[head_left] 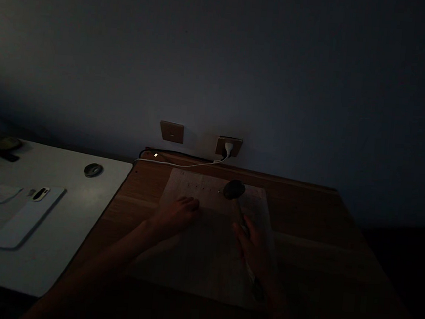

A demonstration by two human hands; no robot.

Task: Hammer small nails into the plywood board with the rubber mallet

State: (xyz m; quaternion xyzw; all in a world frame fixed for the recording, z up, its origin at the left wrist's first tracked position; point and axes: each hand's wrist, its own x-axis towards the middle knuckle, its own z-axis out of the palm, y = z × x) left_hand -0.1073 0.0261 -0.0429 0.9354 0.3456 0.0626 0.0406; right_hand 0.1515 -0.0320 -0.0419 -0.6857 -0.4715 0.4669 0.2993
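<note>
My right hand (255, 247) is wrapped round the handle of a hammer (234, 189), whose dark rounded head is over the upper right part of a pale board (204, 258). Just left of the head a small nail (219, 191) stands in the board. Further left runs a row of several small dark marks or nails, too dim to tell apart. My left hand (179, 216) rests on the board's left side with its fingers curled in. Whatever is inside those fingers, if anything, is hidden.
The board lies on a brown wooden table (311, 223) against the wall. A white plug (229, 148) sits in a wall socket, its cable running left along the table's back edge. On the white table at left are a phone (28, 220) and a round tin (93, 170).
</note>
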